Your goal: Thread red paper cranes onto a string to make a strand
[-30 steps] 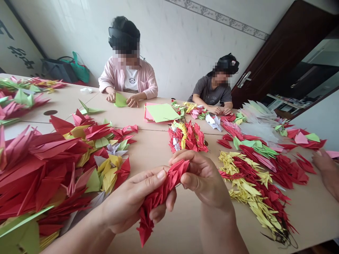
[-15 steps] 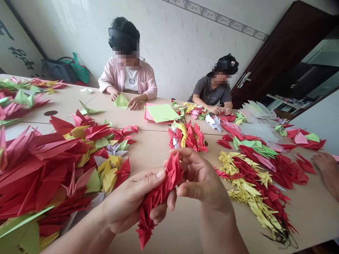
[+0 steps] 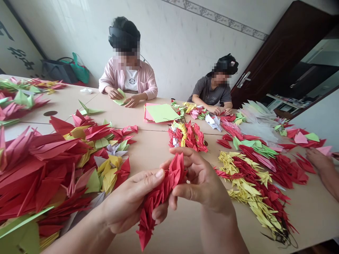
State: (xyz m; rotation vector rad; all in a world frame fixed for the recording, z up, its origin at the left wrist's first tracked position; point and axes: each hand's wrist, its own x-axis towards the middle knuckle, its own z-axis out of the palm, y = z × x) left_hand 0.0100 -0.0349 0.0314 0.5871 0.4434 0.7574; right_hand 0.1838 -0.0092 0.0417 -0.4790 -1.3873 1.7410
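A string of folded red paper cranes [image 3: 162,187] hangs at a slant above the table, between my two hands. My left hand [image 3: 134,199] is closed around its middle, thumb on top and fingertips showing beneath. At the upper end, my right hand [image 3: 200,180] curls its fingers behind the cranes, with the thumb against their right side. Part of the right fingers is hidden by the paper. Just beyond my hands lies a bundle of red, yellow and white crane strings [image 3: 188,135].
A large heap of red and coloured folded paper [image 3: 53,165] covers the left side. Yellow and red crane strings [image 3: 251,190] lie at right, near another person's hand [image 3: 320,160]. Across the table [image 3: 148,148] sit two people, by a stack of coloured sheets [image 3: 162,113].
My right thumb and fingers have shifted slightly left along the top of the cranes. Across the table, a person's green sheet is turned and folded. The hand at far right moved inward.
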